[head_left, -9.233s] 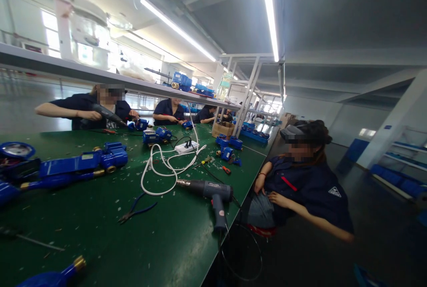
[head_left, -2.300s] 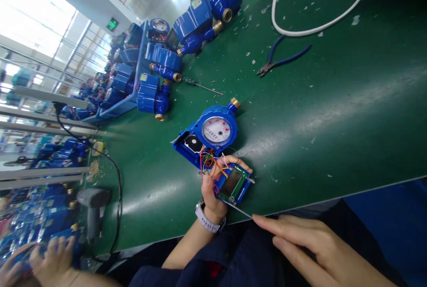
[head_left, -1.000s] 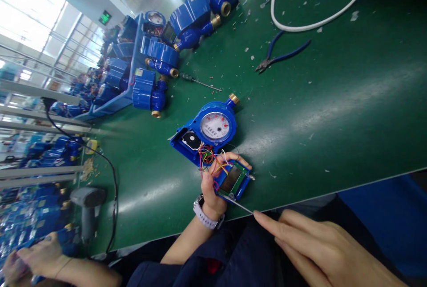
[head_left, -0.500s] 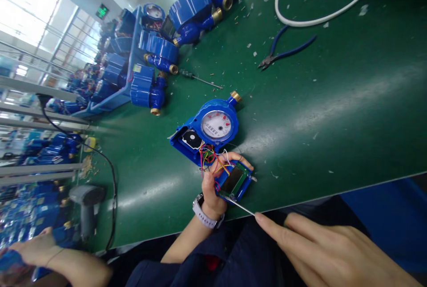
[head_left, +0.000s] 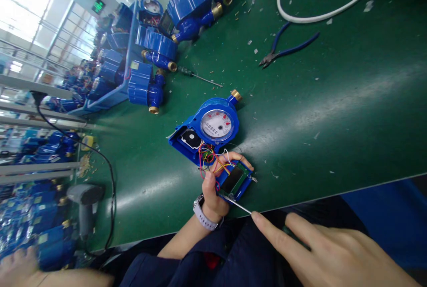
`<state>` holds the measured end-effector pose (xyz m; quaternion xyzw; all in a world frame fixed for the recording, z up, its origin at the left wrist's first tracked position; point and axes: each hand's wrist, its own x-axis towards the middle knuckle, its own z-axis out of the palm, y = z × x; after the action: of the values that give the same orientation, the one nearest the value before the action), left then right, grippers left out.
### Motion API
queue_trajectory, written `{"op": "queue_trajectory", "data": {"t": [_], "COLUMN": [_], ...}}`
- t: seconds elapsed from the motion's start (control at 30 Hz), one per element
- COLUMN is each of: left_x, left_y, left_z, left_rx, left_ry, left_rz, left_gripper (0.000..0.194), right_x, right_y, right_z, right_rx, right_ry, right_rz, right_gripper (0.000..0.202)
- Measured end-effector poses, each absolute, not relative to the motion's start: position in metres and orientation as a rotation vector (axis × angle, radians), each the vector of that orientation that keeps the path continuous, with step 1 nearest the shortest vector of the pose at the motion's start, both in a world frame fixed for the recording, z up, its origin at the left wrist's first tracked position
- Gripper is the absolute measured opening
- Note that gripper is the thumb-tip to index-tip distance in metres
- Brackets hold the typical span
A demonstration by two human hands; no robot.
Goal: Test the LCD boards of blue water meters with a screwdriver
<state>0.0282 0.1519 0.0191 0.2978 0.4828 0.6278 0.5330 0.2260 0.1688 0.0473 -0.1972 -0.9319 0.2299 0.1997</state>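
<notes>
The small, squarish blue plastic housing (head_left: pixel 232 179), fitted with a green circuit board and a dark rectangular display, is cradled in the left hand (head_left: pixel 216 203), just below the round-dialled blue meter (head_left: pixel 217 125) in the view. The left fingers are narrowed around its sides, thumb along the near edge. The right hand (head_left: pixel 320 244) grips a slim steel-shafted screwdriver (head_left: pixel 239 206), index finger pressed along the shaft; its dark green handle is mostly hidden. The tip meets the housing's near corner, though its exact seat is too small to tell.

If the tip skids off under uneven pressure, it could scratch the board or jab the left thumb close beside it. Tilting or pulling the housing away from the meter could strain the thin coloured wires (head_left: pixel 218 162) joining the two, perhaps loosening a joint.

The wires look soft and loosely tangled; a bare metal coil spring (head_left: pixel 254 179) juts from the housing's far side. The meter is glossy, with a clear-covered white dial and a threaded brass end (head_left: pixel 236 95). Beyond it, on the smooth green tabletop (head_left: pixel 300 144), lie blue-handled cutters (head_left: pixel 275 55) and a second screwdriver (head_left: pixel 202 78).
</notes>
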Motion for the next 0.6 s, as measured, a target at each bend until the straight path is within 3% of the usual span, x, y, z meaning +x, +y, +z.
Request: {"op": "queue_trajectory", "data": {"t": [0.13, 0.3, 0.4, 0.5, 0.6], "left_x": [0.029, 0.029, 0.029, 0.028, 0.026], "left_y": [0.152, 0.154, 0.155, 0.155, 0.153], "left_z": [0.02, 0.021, 0.02, 0.018, 0.015], "left_rx": [0.694, 0.696, 0.645, 0.622, 0.63], "left_ry": [1.173, 1.21, 1.214, 1.185, 1.161], "left_rz": [1.493, 1.487, 1.501, 1.531, 1.556], "left_gripper": [0.059, 0.059, 0.057, 0.056, 0.059], "right_x": [0.224, 0.227, 0.224, 0.217, 0.212], "right_y": [0.164, 0.161, 0.162, 0.16, 0.159], "right_z": [0.04, 0.042, 0.041, 0.035, 0.031], "right_rx": [-0.672, -0.557, -0.55, -0.628, -0.707], "right_ry": [-2.39, -2.64, -2.65, -2.49, -2.232], "right_rz": [0.927, 0.595, 0.568, 0.813, 1.196], "right_gripper": [0.05, 0.056, 0.057, 0.059, 0.047]}}
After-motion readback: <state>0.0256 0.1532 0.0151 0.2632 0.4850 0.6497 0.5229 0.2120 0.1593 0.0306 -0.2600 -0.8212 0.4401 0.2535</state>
